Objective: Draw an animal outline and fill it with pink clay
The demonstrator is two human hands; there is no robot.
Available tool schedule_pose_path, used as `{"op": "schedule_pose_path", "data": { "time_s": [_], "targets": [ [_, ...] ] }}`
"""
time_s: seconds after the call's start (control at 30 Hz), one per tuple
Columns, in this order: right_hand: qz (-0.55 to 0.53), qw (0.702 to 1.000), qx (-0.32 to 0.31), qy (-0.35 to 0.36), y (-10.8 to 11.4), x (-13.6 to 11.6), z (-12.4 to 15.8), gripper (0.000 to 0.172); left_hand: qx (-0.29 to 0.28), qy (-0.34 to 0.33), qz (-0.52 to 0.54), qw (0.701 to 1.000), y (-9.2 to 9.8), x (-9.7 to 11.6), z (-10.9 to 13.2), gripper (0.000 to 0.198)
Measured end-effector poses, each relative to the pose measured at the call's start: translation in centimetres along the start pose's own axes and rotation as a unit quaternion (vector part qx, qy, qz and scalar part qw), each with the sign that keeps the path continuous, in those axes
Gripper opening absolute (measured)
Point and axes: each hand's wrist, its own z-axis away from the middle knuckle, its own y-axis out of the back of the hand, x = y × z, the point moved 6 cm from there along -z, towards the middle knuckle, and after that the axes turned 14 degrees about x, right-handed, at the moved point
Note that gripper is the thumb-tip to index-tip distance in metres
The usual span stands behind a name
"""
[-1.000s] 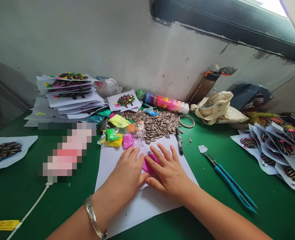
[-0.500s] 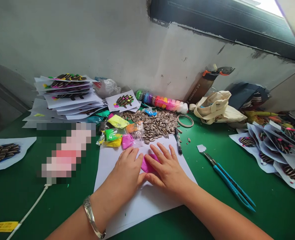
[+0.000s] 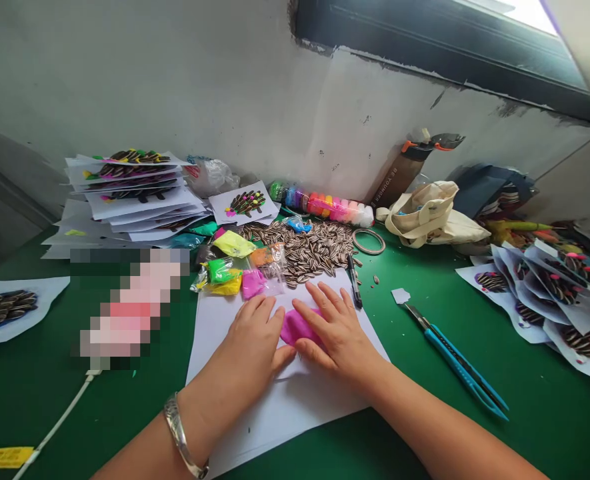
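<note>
A flattened piece of magenta modelling clay [image 3: 295,327] lies on white paper [image 3: 259,427] in front of me. My left hand [image 3: 257,337] rests at its left edge, fingers extended, with a silver bangle on that wrist. From the right, my right hand [image 3: 335,333] lies over part of the clay, fingers spread and touching it. Both hands partly cover the clay. Just beyond my fingertips are bagged clay pieces, among them a pink one [image 3: 253,284] and a green one [image 3: 219,270], and a pile of striped sunflower seeds [image 3: 315,250].
A blue utility knife [image 3: 465,367] and a black pen [image 3: 354,283] lie on the right. Stacked seed pictures stand at the left [image 3: 139,200] and right [image 3: 559,287]. Behind are a tape roll [image 3: 369,242], a brown bottle [image 3: 399,175] and a cloth bag [image 3: 429,213].
My right hand has shifted slightly right, its thumb parting from the left thumb, and more of the magenta clay shows. The left hand stays nearly in place.
</note>
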Motion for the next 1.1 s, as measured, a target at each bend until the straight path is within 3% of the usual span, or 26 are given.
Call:
{"op": "schedule_pose_path", "data": {
  "time_s": [0.13,0.43,0.7,0.87,1.1],
  "targets": [
    [-0.006,1.0,-0.019,0.004,-0.1,-0.1,0.0,0.051,-0.011,0.011,-0.01,1.0,0.0,-0.1,-0.1,0.045],
    [-0.009,1.0,0.006,0.008,0.2,0.0,0.0,0.05,-0.015,0.011,0.007,1.0,-0.1,-0.2,0.0,0.043],
    [-0.012,0.986,0.133,-0.1,2.4,4.4,-0.5,0.035,-0.056,0.032,0.059,0.996,0.7,-0.8,-0.5,0.041],
    [-0.011,0.986,0.117,-0.118,1.8,5.6,-0.6,0.029,-0.037,0.016,0.051,0.998,1.0,-1.1,-0.4,0.043],
    [0.025,0.99,0.083,-0.114,1.3,5.2,-1.1,0.025,-0.04,-0.02,0.019,0.999,1.1,-0.3,0.0,0.034]
  ]
}}
